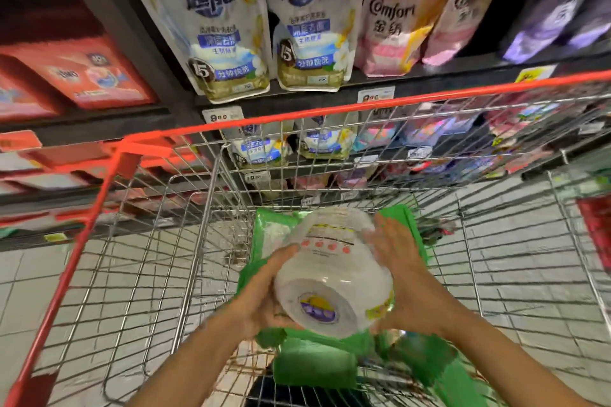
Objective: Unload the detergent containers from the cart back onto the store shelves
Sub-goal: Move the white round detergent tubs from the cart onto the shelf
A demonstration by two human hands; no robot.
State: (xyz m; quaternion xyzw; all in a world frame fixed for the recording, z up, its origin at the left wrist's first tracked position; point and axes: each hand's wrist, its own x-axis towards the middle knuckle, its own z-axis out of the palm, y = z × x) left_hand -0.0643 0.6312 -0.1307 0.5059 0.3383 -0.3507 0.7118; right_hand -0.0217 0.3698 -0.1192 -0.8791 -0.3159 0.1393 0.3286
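My left hand [264, 287] grips pack [334, 268], thumb on top; my right hand [406, 274] pressed flat to its side, fingers straight — white, glossy wrap, blurred, mid-cart [297, 116].

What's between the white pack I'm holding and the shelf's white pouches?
Head view: the cart's wire front wall and red rim, between white pack and shelf pouches.

Wire cart [231, 124] with red rim, green packs [314, 363] lying in its basket, dark shelf [429, 78] beyond, white pouches [228, 43] upright on it, pink pouches [390, 20] beside them, purple pouches [555, 10] rightmost, red boxes [96, 73] on left shelf [99, 113], tiled floor [39, 274] beneath.
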